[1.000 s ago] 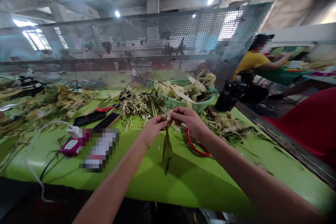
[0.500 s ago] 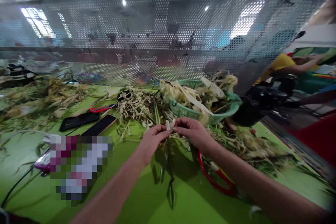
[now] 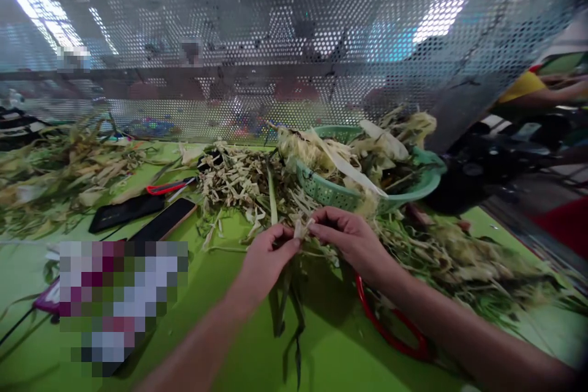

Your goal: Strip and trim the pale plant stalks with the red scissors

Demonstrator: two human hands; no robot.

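Pale strips of dried plant leaf (image 3: 299, 229) are pinched between both hands at the middle of the view. My left hand (image 3: 271, 251) grips them with thumb and fingers from the left. From the right, my right hand (image 3: 342, 231) pinches the other side of the strips. Long dark green leaf ends (image 3: 297, 312) hang below the fingers over the green table. Just behind the hands lies a heap of short cut pieces (image 3: 234, 180). A green basket (image 3: 328, 193) full of dry husks and fibres stands beyond my right hand.
Red-handled scissors (image 3: 390, 324) lie under my right forearm. Left are a red cutter (image 3: 168, 187), a black phone (image 3: 163, 220), a dark flat case (image 3: 122, 211) and leaf piles (image 3: 68, 171). A perforated metal screen (image 3: 257, 43) stands behind; a person's arm (image 3: 551, 95) shows far right.
The view has tilted down and come closer, so the screen and basket look larger. Both hands still pinch the pale strips, with slightly shifted fingers.
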